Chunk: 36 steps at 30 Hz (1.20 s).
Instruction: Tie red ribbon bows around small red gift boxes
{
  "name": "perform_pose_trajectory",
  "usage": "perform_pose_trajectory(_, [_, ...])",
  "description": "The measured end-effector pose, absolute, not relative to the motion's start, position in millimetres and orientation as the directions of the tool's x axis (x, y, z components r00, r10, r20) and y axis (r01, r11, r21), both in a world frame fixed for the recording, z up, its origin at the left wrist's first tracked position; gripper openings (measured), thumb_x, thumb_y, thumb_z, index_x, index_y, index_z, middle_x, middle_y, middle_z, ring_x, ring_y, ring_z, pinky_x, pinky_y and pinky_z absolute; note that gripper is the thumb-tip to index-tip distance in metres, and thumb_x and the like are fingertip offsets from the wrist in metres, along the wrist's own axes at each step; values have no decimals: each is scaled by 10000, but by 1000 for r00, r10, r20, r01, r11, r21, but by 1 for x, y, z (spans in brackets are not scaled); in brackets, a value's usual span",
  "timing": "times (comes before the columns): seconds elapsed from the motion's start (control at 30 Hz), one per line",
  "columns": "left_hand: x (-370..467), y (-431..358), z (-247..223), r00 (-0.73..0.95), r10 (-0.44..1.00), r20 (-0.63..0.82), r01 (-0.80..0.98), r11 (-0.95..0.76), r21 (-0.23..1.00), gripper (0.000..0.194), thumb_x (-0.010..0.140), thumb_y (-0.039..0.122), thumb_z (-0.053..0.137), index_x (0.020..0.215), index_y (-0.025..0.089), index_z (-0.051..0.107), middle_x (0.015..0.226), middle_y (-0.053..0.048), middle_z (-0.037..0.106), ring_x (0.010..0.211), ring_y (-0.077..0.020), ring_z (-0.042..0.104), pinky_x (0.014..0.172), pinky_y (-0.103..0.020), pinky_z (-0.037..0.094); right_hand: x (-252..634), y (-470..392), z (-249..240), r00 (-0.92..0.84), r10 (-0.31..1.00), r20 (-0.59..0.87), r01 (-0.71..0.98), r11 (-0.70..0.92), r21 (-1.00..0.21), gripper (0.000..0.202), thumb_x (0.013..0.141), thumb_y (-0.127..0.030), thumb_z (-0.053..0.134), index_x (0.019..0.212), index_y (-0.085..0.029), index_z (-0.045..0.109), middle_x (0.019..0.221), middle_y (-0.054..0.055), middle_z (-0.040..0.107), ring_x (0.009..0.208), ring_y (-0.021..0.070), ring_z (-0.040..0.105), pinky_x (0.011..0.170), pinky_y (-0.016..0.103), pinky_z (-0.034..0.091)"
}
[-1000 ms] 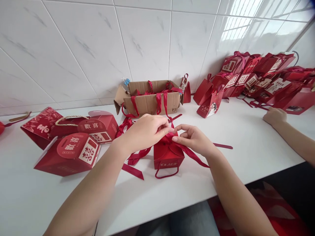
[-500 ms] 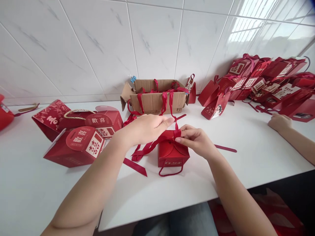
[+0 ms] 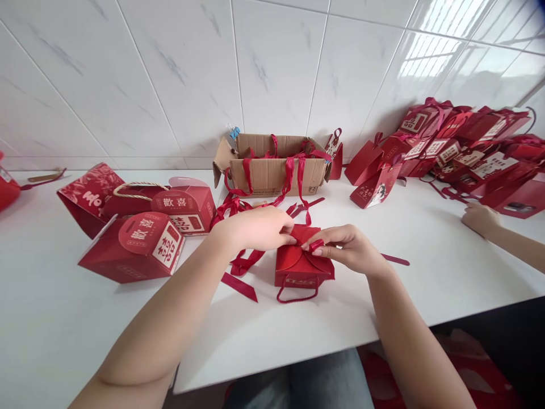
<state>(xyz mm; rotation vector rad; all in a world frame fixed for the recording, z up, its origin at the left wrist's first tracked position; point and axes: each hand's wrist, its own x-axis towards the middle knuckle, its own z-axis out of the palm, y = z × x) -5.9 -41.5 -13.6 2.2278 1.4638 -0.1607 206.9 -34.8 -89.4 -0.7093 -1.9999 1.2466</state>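
In front of me on the white table stands a small red gift box (image 3: 293,270) with overlapping rounded flaps on top and a cord handle hanging down its front. My right hand (image 3: 347,247) pinches a red ribbon (image 3: 315,245) just above the flaps. From the left, my left hand (image 3: 266,227) reaches over the box top with its fingers curled down at the ribbon; its fingertips are partly hidden, but they look closed on it. Loose red ribbon (image 3: 244,264) lies left of the box, and a cut ribbon piece (image 3: 240,287) lies nearer the front.
Behind the box, a cardboard box (image 3: 281,176) has ribbons draped over its rim. Larger red gift boxes (image 3: 131,250) stand at left. Many finished-looking red boxes (image 3: 438,142) are piled at right, near another person's hand (image 3: 481,220).
My left hand has come down from above the box to the ribbon, its fingers now curled. My right hand has drawn the ribbon down over the flaps. The ribbon end no longer rises toward the cardboard box.
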Motion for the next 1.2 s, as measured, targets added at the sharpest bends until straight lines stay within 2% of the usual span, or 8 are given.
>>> perform_pose_trajectory(0.17, [-7,-39,-16,430,834,-346,884,-310,351,259,802,440,468,681,215,509,663,-2,539,488,-124,406,434,-278,276,211,-32,-90,-648,733,207,163,398,-903,210,816,-354,650,815,-168,750,799,62,726,721,169,642,631,283,532])
perform_pose_trajectory(0.4, [-9,-38,-13,413,830,-376,887,-271,374,284,788,416,508,621,203,423,570,19,439,421,-99,342,432,-281,222,213,-33,-89,-654,740,155,166,340,-926,211,827,-355,636,877,-179,740,887,67,729,827,185,660,730,295,550])
perform_pose_trajectory(0.5, [-11,-37,-14,374,867,-328,894,-243,377,272,790,420,510,633,205,454,564,11,452,393,-100,339,440,-293,212,212,-35,-87,-627,770,118,167,281,-945,259,843,-383,609,939,-173,725,828,61,708,627,124,610,563,247,524])
perform_pose_trajectory(0.6, [-12,-37,-15,314,889,-332,909,-181,375,250,797,386,498,637,203,440,536,8,437,368,-102,331,446,-298,196,210,-37,-85,-637,768,66,159,214,-964,289,853,-403,591,985,-174,708,830,55,696,424,50,473,407,214,431])
perform_pose_trajectory(0.77, [-9,-43,-10,339,888,-312,893,-199,404,245,820,341,451,633,196,385,577,7,420,407,-97,313,458,-293,197,204,-40,-85,-527,850,18,188,137,-973,286,807,-426,641,855,-155,719,736,46,691,373,29,409,356,194,334])
perform_pose_trajectory(0.93, [-12,-55,3,470,828,-307,850,-329,412,322,828,494,437,690,205,469,647,3,485,492,-118,394,463,-271,247,194,-47,-82,-387,921,-29,211,59,-976,294,776,-421,663,898,-162,726,784,61,716,398,32,416,339,172,313])
perform_pose_trajectory(1.07, [-14,-67,10,503,853,-139,824,-424,376,198,851,348,416,780,226,554,721,1,575,541,-126,453,490,-264,276,191,-50,-79,-317,945,-84,239,-7,-971,289,745,-411,682,867,-150,700,804,72,722,392,43,450,338,176,342])
perform_pose_trajectory(1.2, [-5,-75,7,577,815,52,754,-556,349,214,861,235,397,757,218,583,776,-4,589,627,-136,485,546,-266,295,191,-51,-79,-300,952,-56,247,20,-969,250,743,-375,666,838,-147,702,743,55,699,408,54,442,343,185,324])
